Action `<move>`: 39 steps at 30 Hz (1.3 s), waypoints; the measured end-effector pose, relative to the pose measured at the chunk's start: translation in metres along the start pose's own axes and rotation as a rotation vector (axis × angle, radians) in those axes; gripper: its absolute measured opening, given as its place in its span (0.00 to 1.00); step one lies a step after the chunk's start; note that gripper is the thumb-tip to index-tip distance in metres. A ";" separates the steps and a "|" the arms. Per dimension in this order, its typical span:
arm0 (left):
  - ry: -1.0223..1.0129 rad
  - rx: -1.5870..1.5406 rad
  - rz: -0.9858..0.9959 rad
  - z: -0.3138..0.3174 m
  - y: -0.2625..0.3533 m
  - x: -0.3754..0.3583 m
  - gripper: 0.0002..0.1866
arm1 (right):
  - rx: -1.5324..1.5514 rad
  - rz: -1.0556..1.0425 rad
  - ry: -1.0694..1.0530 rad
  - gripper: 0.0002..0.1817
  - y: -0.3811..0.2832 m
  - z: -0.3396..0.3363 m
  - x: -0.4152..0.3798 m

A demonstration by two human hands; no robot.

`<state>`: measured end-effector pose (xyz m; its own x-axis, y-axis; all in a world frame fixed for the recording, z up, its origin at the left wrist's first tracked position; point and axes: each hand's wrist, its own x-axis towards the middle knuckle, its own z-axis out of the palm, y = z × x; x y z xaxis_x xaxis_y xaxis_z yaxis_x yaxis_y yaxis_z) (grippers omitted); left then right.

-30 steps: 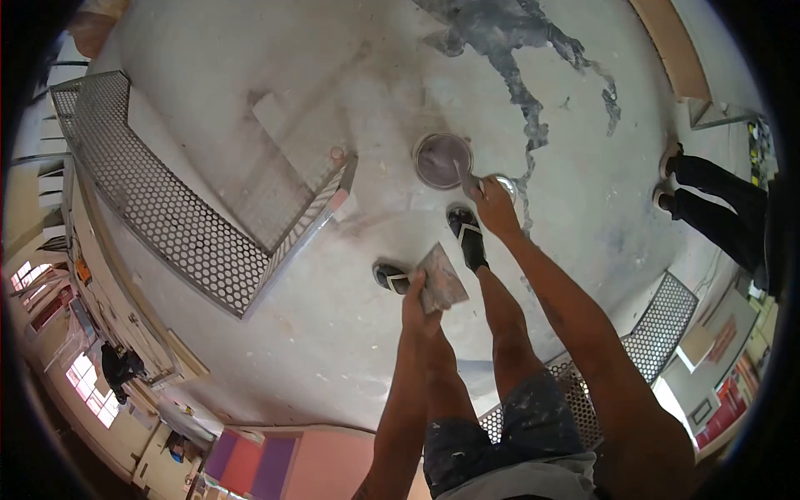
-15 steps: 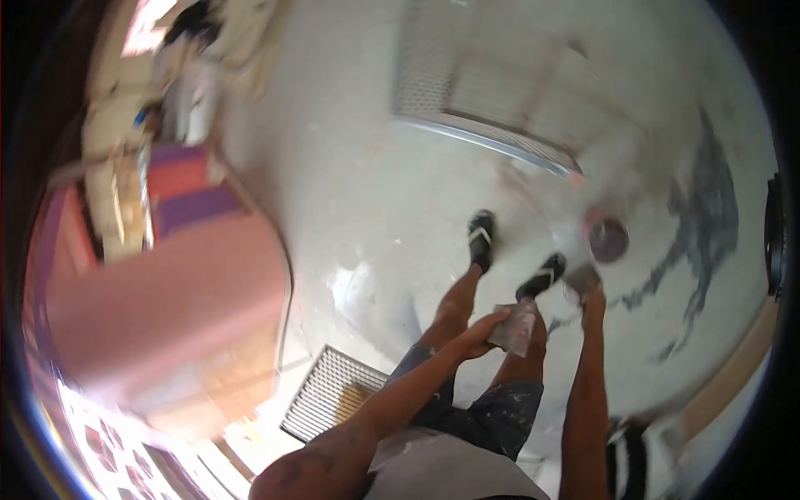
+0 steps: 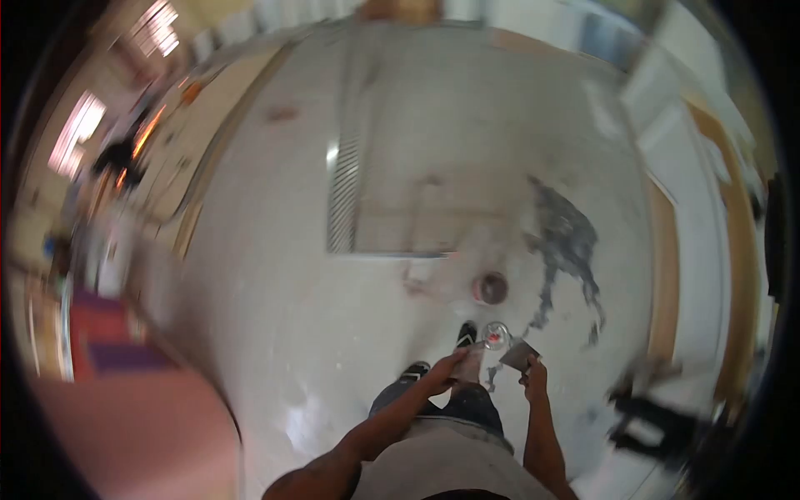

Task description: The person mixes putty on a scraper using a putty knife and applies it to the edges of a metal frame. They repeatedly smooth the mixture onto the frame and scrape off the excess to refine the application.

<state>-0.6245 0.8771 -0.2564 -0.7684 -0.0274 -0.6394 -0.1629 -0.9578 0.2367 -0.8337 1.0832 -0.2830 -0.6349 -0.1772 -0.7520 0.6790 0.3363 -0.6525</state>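
Observation:
My left hand [image 3: 444, 372] is closed on a flat, greyish rectangular plate [image 3: 470, 363], seen nearly edge-on and blurred. My right hand [image 3: 534, 374] grips a flat, dark grey scraper blade [image 3: 519, 356], its square face tilted up. The two flat pieces are held apart, in front of my body. Just beyond them, near my foot, a small round clear container [image 3: 496, 336] with something red in it shows on the floor. Farther out stands a reddish bucket [image 3: 478, 289] with a dark inside.
A dark grey smear [image 3: 567, 233] spreads over the pale floor [image 3: 275, 250] to the right. Ahead lies a metal grating strip [image 3: 344, 200]. A pink-topped bench [image 3: 142, 433] stands at left, a blurred black object [image 3: 658, 425] at right. White panels [image 3: 679, 158] line the far right.
The view has swung up and turned, showing more floor ahead. My hands have come closer together, and the right blade is turned more face-up. Both hands keep their flat pieces.

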 end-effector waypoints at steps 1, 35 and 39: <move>-0.054 0.213 0.040 -0.009 0.003 -0.021 0.22 | 0.063 0.011 0.023 0.12 0.019 -0.012 -0.028; -0.702 0.820 -0.559 0.077 -0.350 -0.173 0.17 | 1.046 0.226 1.128 0.18 0.656 -0.128 -0.471; -0.542 0.654 -0.545 0.040 -0.307 -0.135 0.16 | 0.788 0.163 1.042 0.10 0.586 -0.182 -0.468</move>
<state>-0.4953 1.1861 -0.2137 -0.6391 0.6569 -0.4001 -0.7585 -0.4519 0.4696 -0.2055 1.5317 -0.2962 -0.2698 0.7245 -0.6343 0.5804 -0.4032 -0.7075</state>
